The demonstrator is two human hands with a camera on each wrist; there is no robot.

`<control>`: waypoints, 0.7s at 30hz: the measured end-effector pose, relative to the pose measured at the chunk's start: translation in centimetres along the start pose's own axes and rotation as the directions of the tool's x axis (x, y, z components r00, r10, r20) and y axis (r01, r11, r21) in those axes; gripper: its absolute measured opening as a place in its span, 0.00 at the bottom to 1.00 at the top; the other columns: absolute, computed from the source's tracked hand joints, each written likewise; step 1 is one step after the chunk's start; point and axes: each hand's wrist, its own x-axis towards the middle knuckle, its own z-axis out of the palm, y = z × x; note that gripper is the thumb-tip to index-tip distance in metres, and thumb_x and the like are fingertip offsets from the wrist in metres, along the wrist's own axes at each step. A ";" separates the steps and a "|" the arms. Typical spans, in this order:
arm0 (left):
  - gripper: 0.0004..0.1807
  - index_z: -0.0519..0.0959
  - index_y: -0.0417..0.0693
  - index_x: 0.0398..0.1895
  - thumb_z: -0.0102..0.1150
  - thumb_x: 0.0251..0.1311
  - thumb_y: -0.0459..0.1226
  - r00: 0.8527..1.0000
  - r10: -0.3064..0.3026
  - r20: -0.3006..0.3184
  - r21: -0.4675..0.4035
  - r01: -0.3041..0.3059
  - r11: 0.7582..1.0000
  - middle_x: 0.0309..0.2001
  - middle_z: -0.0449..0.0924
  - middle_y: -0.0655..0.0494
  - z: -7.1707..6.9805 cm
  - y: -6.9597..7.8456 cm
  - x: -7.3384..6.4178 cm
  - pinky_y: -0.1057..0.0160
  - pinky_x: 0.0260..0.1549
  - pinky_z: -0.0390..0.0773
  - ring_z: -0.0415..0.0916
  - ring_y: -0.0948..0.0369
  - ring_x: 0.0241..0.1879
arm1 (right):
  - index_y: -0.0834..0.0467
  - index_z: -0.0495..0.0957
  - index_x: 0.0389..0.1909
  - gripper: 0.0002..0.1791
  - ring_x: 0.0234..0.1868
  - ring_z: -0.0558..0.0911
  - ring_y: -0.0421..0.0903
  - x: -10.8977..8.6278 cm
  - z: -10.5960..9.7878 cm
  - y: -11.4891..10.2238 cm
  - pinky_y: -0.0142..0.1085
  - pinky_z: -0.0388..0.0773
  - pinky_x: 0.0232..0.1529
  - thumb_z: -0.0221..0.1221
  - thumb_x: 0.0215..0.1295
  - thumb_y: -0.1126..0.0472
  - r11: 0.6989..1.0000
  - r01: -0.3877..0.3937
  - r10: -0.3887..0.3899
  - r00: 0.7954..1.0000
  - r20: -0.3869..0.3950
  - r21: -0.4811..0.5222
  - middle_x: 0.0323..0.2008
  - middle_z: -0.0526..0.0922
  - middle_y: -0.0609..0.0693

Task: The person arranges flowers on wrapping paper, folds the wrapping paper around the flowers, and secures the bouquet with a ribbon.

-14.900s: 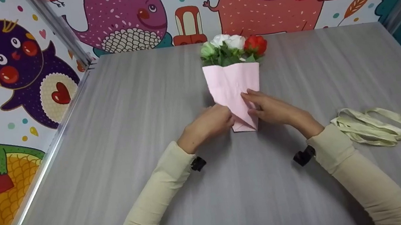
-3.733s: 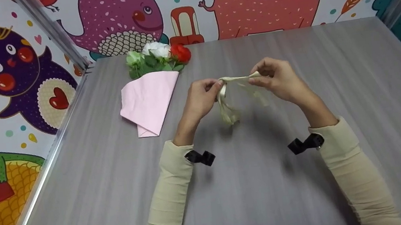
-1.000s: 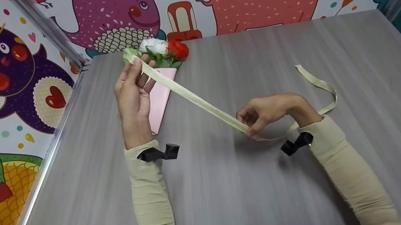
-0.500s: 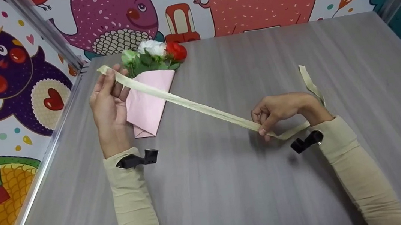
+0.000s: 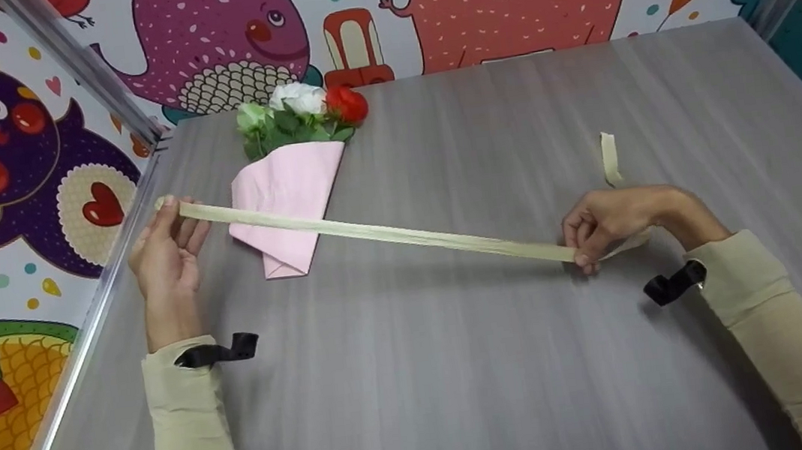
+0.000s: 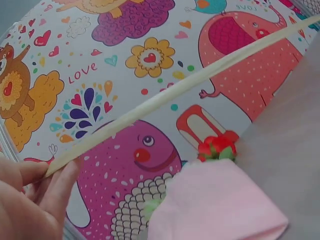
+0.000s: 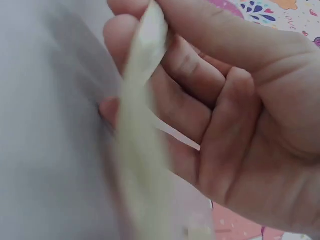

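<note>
A pale yellow-green ribbon (image 5: 387, 232) is stretched taut between both hands, slanting down toward the right. My left hand (image 5: 167, 263) pinches one end of it between thumb and fingers at the table's left side. On the right, my right hand (image 5: 616, 223) pinches the ribbon with thumb and fingertips; its loose tail passes behind the wrist and shows again beyond it. Behind the taut ribbon lies a bouquet of white, green and red flowers (image 5: 301, 108) in a folded pink wrapping paper (image 5: 298, 184), which the ribbon crosses in the head view.
The grey wood-grain table (image 5: 463, 369) is bordered by a metal frame (image 5: 68, 353) on the left. Cartoon-printed walls stand at the back and left. Each wrist wears a small black camera (image 5: 672, 285).
The bouquet was moved left and the bundled ribbon picked up and unfolded. Over the last second the hands have drawn apart, left hand leftward and down, right hand rightward, lengthening the taut stretch.
</note>
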 end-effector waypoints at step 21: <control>0.07 0.80 0.46 0.30 0.58 0.68 0.32 0.974 -0.160 -0.161 0.506 0.221 0.834 0.22 0.87 0.53 -9.6 3.0 1.2 0.62 0.29 0.86 0.88 0.60 0.24 | 0.64 0.85 0.38 0.11 0.31 0.83 0.40 -9.7 -3.4 7.4 0.33 0.79 0.32 0.64 0.66 0.59 0.939 -0.338 0.307 0.901 -0.306 -0.053 0.32 0.87 0.50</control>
